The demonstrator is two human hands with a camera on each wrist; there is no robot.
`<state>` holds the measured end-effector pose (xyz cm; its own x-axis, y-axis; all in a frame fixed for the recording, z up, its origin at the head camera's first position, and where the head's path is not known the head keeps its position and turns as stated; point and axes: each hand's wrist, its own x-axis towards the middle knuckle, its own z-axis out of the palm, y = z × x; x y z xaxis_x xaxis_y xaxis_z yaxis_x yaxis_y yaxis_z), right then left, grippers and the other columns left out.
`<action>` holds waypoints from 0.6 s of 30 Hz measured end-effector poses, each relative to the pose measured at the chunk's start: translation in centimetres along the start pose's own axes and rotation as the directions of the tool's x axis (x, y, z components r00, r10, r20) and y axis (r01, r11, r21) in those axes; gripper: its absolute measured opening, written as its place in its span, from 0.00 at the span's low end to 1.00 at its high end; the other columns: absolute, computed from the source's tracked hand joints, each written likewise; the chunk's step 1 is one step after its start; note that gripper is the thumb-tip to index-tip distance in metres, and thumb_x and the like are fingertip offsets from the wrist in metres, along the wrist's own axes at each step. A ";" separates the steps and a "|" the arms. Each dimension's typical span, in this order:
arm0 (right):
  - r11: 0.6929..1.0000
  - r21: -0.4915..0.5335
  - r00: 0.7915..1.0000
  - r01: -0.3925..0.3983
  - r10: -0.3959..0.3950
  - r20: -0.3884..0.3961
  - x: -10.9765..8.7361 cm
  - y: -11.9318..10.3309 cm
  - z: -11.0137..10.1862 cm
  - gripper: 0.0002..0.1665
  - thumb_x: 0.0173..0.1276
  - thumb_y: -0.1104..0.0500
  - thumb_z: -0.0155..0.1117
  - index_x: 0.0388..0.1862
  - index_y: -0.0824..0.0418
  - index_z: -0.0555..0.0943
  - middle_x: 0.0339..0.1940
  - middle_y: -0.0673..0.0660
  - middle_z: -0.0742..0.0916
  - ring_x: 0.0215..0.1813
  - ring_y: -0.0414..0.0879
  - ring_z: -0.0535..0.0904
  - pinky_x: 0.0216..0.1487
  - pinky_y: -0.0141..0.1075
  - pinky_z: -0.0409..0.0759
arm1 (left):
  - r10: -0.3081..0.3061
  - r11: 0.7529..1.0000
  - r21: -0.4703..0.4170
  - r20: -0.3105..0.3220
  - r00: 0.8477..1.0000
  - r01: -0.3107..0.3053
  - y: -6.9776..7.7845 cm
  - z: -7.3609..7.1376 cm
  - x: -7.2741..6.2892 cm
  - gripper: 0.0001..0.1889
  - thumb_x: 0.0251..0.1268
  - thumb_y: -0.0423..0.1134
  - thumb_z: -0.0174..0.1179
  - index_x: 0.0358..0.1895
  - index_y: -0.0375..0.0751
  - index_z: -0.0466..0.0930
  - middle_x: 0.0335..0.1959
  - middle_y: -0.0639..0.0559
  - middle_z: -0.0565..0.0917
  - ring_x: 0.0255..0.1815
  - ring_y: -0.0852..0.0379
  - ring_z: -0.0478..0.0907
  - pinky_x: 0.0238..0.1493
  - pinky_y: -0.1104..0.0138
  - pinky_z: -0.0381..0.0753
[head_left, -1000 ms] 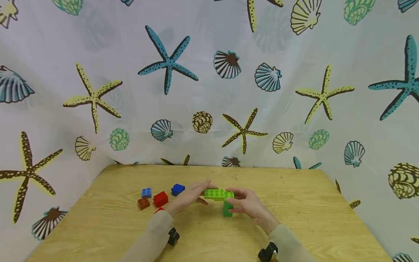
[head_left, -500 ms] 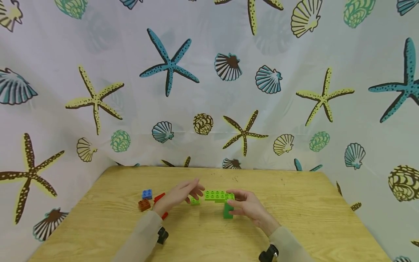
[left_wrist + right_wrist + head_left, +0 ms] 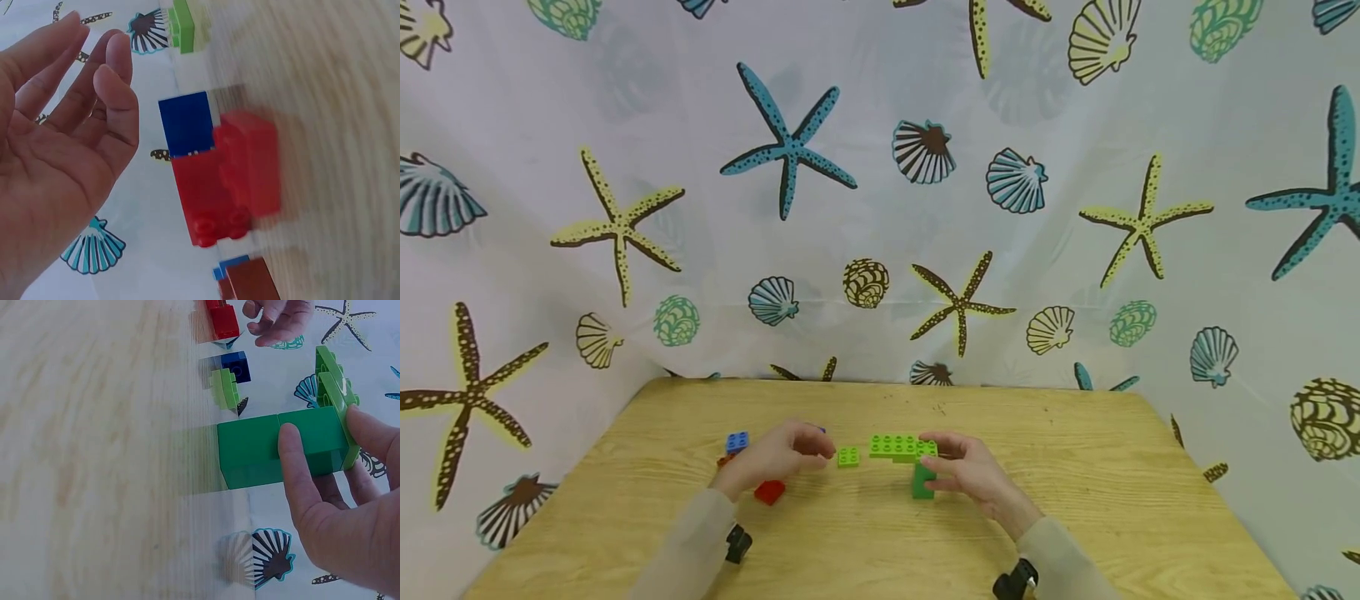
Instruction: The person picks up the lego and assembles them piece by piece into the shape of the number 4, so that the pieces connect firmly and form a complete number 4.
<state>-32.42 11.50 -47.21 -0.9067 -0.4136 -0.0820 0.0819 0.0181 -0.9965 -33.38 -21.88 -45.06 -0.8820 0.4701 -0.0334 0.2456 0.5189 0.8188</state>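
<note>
My right hand (image 3: 973, 475) grips a stack of green toy bricks (image 3: 284, 450) that stands upright on the table. Lime-green studded plates (image 3: 892, 446) sit on top of the stack and jut out to the left. Loosely curled and holding nothing, my left hand (image 3: 778, 454) hovers over the loose bricks. In the left wrist view, a red brick (image 3: 259, 165) lies near another red brick (image 3: 209, 194), with a dark blue brick (image 3: 187, 124) beyond. Between my hands lies a small lime-green brick (image 3: 848, 457).
A light blue brick (image 3: 737, 442) and a brown brick (image 3: 250, 280) lie at the left of the wooden table (image 3: 1075, 500). A white cloth (image 3: 880, 217) printed with shells and starfish hangs behind the table.
My left hand has moved left, away from the lime-green plates and over the loose bricks. The small lime-green brick has come into view. My right hand keeps its hold on the stack.
</note>
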 end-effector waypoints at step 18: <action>1.000 0.001 1.000 -0.004 0.004 0.002 0.1 0.0 -0.1 0.34 0.68 0.58 0.66 0.71 0.65 0.68 0.59 0.61 0.77 0.51 0.45 0.79 0.52 0.44 0.83 | 0.014 0.992 0.122 0.086 0.996 -0.025 -3.1 -2.2 -3.4 0.18 0.55 0.25 0.67 0.52 0.31 0.82 0.50 0.38 0.84 0.47 0.46 0.78 0.46 0.63 0.81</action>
<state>-32.54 11.55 -47.27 -0.9054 -0.4157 -0.0862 0.0861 0.0191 -0.9961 -32.02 -26.61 -46.21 -0.8404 0.5373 -0.0708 0.3146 0.5901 0.7435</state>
